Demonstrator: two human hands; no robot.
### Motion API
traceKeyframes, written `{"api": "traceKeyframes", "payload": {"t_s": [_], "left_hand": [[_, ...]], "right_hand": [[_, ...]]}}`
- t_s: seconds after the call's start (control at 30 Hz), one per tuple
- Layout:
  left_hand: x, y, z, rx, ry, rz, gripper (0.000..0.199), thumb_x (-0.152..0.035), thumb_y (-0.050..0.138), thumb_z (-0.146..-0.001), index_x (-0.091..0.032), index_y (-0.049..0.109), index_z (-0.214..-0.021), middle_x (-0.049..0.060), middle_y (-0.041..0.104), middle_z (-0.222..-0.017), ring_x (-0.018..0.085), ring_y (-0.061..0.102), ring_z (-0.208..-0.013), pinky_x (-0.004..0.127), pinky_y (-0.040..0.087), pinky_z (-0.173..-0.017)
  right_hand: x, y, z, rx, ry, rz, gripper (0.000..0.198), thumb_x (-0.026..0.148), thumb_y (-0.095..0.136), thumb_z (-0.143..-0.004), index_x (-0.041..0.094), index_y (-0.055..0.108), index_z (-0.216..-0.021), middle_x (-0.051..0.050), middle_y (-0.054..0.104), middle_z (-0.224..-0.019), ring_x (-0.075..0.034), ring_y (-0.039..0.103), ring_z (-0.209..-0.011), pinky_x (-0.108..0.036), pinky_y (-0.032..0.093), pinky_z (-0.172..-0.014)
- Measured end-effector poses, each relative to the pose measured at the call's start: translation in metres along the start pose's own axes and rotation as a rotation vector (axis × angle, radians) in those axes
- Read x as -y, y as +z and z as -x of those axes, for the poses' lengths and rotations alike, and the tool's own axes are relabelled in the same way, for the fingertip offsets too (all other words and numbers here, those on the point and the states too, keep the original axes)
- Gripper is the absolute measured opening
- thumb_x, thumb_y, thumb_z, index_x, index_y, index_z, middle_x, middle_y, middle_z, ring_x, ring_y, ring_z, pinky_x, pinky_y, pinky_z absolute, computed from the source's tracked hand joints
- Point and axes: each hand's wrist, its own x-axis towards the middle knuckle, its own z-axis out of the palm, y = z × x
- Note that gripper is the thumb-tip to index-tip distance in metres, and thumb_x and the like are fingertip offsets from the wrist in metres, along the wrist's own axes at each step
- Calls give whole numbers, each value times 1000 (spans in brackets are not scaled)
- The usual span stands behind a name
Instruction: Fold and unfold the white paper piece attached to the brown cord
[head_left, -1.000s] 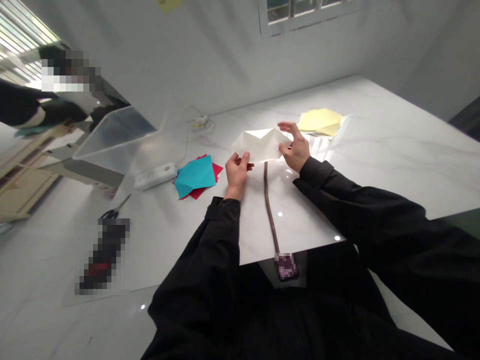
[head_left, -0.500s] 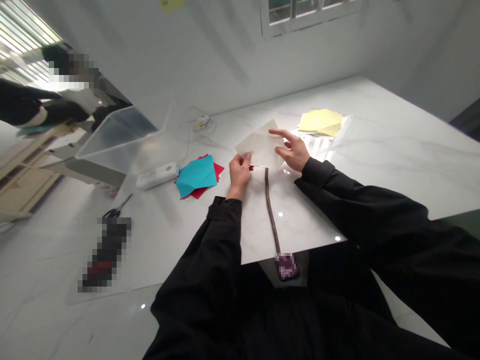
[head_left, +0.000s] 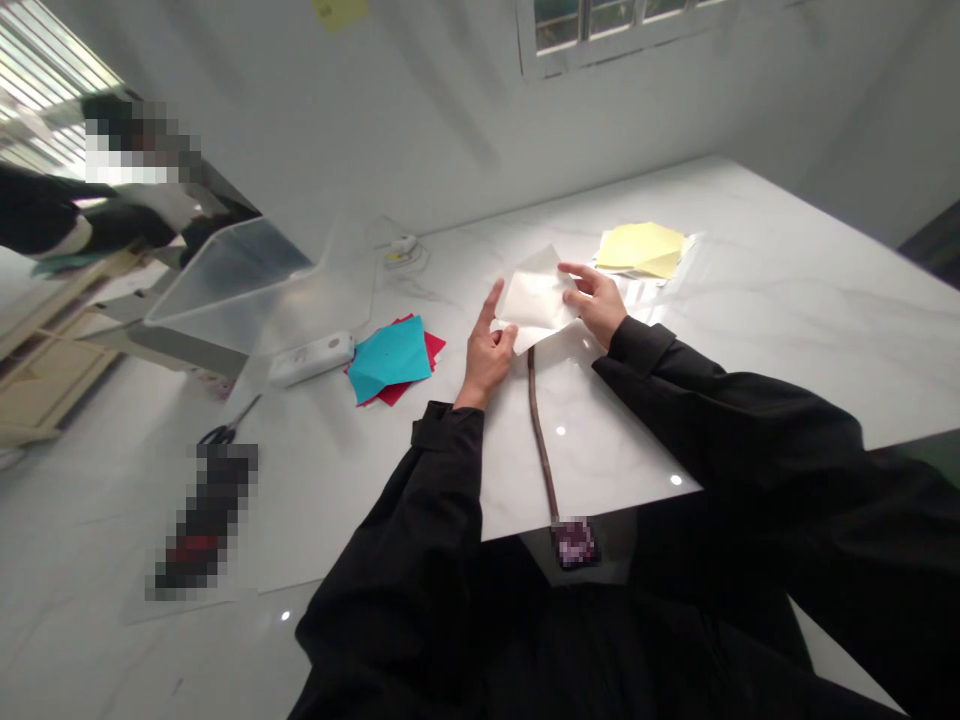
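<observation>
A sheet of white paper [head_left: 538, 297], creased and partly folded over, is held up above the table between both hands. My left hand [head_left: 487, 350] pinches its lower left edge, thumb in front, with the index finger pointing up beside it. At the paper's right edge, my right hand [head_left: 598, 305] grips it between thumb and fingers. Below the paper, a thin brown cord or strip [head_left: 538, 430] runs down to the table's near edge, its upper end hidden by the paper. A blurred-out pinkish tag [head_left: 574, 542] lies at the cord's lower end.
Left of my hands lie blue paper [head_left: 394, 352] over red paper [head_left: 433, 348] and a white power strip [head_left: 311, 358]. Yellow paper [head_left: 641, 248] lies at the back right. Scissors [head_left: 225, 430] and a clear plastic bin [head_left: 232, 285] are further left, near another person [head_left: 45, 215].
The paper has turned and now shows a folded-over flap. My left hand has shifted slightly right, its index finger now raised. My right hand has moved little.
</observation>
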Motion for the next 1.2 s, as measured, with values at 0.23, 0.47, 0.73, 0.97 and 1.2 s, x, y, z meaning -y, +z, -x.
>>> {"api": "traceKeyframes", "payload": {"t_s": [0.23, 0.47, 0.73, 0.97, 1.2], "left_hand": [[18, -5, -10, -64, 29, -56, 31, -21, 75, -88, -22, 80, -118, 8, 79, -120, 23, 74, -110, 36, 61, -99], [41, -17, -24, -217, -60, 157, 39, -29, 84, -82, -21, 77, -120, 12, 76, -130, 25, 70, -126, 43, 54, -115], [41, -34, -31, -157, -131, 237, 43, -39, 89, -80, -23, 76, -117, 11, 79, -124, 26, 72, -123, 43, 59, -110], [23, -35, -25, -126, -222, 383, 55, -37, 87, -82, -27, 71, -133, 8, 78, -129, 24, 72, -125, 38, 56, -113], [-4, -26, -12, 21, -408, 604, 59, -27, 71, -92, -19, 59, -150, 12, 77, -132, 30, 73, -126, 47, 51, -120]], "right_hand": [[8, 4, 6, 75, 43, -66, 62, 58, 81, -72, 23, 72, -122, -7, 76, -91, -28, 73, -91, -45, 62, -87], [6, 2, 6, 113, 64, -96, 64, 59, 83, -71, 21, 74, -122, -7, 78, -92, -25, 71, -83, -42, 62, -75], [10, 2, 10, 164, 128, -126, 54, 48, 86, -75, 21, 79, -121, -6, 78, -93, -20, 70, -81, -31, 58, -65], [4, 2, 6, 184, 101, -127, 74, 60, 90, -71, 16, 75, -129, -6, 78, -88, -16, 66, -70, -27, 54, -60], [-3, 3, 6, 282, 68, -126, 77, 61, 86, -78, 20, 69, -141, -3, 78, -85, -15, 62, -66, -28, 52, -60]]}}
